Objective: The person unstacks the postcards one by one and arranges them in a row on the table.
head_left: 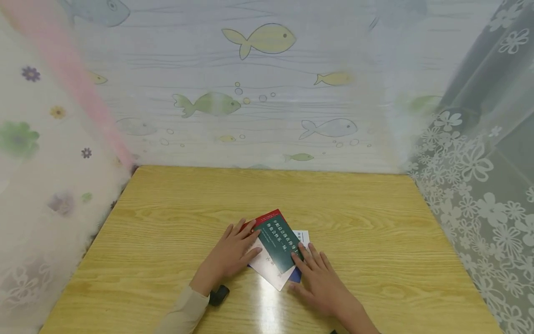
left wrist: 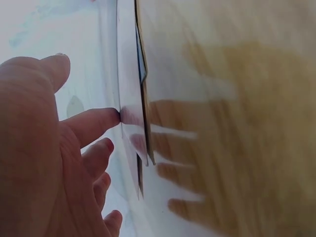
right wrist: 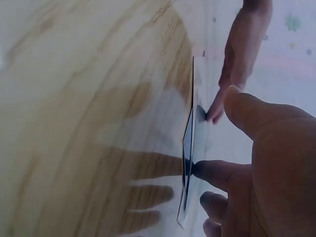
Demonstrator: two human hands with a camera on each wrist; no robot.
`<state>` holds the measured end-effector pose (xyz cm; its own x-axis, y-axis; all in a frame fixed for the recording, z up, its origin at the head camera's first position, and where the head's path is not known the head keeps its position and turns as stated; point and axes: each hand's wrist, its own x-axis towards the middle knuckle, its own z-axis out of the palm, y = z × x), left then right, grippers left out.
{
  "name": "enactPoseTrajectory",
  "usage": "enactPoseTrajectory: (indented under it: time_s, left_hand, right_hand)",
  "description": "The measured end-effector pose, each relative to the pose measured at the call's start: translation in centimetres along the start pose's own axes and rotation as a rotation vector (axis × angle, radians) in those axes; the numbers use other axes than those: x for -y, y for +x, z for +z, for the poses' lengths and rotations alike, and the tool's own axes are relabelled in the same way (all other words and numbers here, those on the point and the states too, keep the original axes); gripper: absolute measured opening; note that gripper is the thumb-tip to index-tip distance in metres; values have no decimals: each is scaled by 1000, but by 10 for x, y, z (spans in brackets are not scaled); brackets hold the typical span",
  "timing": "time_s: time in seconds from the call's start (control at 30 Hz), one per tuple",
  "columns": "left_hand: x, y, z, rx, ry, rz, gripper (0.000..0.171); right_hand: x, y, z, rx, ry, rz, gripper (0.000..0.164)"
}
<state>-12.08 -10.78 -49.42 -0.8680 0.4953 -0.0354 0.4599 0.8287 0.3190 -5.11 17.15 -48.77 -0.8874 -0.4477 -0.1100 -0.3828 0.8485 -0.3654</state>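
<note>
A loose pile of overlapping cards lies on the wooden table in the head view. On top is a dark green card (head_left: 273,241) with white Chinese writing. Beneath it show a red card (head_left: 272,214), a white card (head_left: 269,271), a blue card (head_left: 295,275) and another white card (head_left: 304,236). My left hand (head_left: 231,250) rests its fairly straight fingers on the pile's left side. On the right, my right hand (head_left: 319,278) touches the pile's edge with extended fingers. Both wrist views show the cards edge-on, with a fingertip of each hand against them.
The wood-grained table (head_left: 354,208) runs back to a curtain (head_left: 267,116) printed with fish. A flowered cloth (head_left: 54,162) hangs at the left, and white floral lace (head_left: 475,208) at the right. A black wrist device (head_left: 219,295) sits by my left sleeve.
</note>
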Motion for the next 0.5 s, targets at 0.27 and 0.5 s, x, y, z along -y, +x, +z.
enactPoseTrajectory:
  time_s: [0.27, 0.5]
  left_hand:
    - [-7, -17, 0, 3, -30, 12, 61]
    - [-14, -30, 1, -1, -17, 27, 60]
  right_hand:
    - [-7, 0, 0, -24, -10, 2, 73]
    - [-13, 2, -1, -24, -7, 10, 74]
